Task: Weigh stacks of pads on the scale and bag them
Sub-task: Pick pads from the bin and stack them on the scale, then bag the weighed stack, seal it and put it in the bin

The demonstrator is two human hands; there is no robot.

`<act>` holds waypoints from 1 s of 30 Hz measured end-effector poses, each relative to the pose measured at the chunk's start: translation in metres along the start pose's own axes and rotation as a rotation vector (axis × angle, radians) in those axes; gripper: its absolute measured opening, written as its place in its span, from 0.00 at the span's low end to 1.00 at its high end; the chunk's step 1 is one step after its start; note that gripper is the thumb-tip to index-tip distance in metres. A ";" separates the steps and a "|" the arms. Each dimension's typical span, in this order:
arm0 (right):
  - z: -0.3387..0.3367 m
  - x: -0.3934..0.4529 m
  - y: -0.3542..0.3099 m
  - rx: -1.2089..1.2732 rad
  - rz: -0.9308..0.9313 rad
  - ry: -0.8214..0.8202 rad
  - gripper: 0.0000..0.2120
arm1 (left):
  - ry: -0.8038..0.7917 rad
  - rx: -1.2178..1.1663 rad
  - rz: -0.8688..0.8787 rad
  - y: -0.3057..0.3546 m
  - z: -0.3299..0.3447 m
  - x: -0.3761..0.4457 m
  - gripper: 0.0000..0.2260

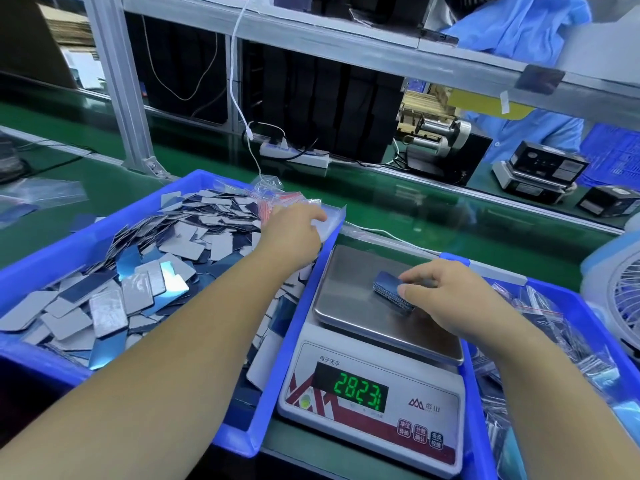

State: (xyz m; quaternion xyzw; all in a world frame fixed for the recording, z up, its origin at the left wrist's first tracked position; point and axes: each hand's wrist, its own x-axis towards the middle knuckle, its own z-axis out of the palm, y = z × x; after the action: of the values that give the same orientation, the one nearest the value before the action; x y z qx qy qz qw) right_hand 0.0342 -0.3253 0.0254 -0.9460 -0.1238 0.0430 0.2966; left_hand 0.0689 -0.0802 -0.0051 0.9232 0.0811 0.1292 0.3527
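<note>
Green conveyor matting (398,199) covers a factory workbench, seen from the head camera, with an aluminium frame and a white power strip (294,155) at the far side and another worker in blue at far right.

At near centre sits a digital scale (372,403), its green display (360,391) lit with digits that read roughly as 28.23, though the last character is unclear. On its steel pan (349,289) lies a small stack of pads (393,294). The right hand (450,299) reaches over it, thumb and fingers curled round the stack's right end in a pinch.

To the left, a large blue bin (41,258) is heaped with loose grey and blue pads (138,282). The left hand (294,230) stretches across to the bin's far right corner, where a bundle of clear zip bags (277,199) with red strips lies; its fingers rest on a bag, but whether they have gripped it I cannot tell.

To the right, a second blue bin (588,306) already holds many filled bags (540,327).

As a judgement: many stacks are already weighed and bagged, this one is at the weighing step with a bag being fetched, and the heaped left bin means a great deal remains.
</note>
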 end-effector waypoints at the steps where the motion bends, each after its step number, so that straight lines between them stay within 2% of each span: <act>1: 0.000 0.001 0.002 0.022 0.000 0.020 0.04 | -0.030 0.065 0.011 -0.003 0.002 0.003 0.21; 4: -0.001 0.004 0.005 0.151 0.002 0.152 0.01 | -0.159 0.250 0.013 -0.011 0.011 0.008 0.25; 7: -0.003 0.005 0.004 0.203 -0.026 0.261 0.04 | -0.141 0.283 0.019 -0.016 0.020 0.011 0.18; 13: 0.001 0.004 0.000 0.145 -0.045 0.247 0.05 | -0.043 0.371 0.010 -0.014 0.019 0.014 0.08; 18: 0.001 0.004 0.001 0.121 -0.042 0.225 0.05 | -0.053 0.445 -0.057 -0.012 0.021 0.014 0.10; 27: 0.001 0.005 0.001 0.116 -0.038 0.204 0.06 | 0.042 0.321 -0.039 -0.014 0.013 0.015 0.10; 30: 0.001 0.005 0.001 0.089 -0.032 0.205 0.06 | 0.114 0.100 0.074 -0.010 0.011 0.014 0.08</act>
State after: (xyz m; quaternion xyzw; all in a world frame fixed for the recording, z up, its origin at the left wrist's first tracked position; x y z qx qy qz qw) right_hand 0.0395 -0.3240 0.0244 -0.9292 -0.1057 -0.0534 0.3501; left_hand 0.0847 -0.0761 -0.0170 0.9331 0.0732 0.1902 0.2962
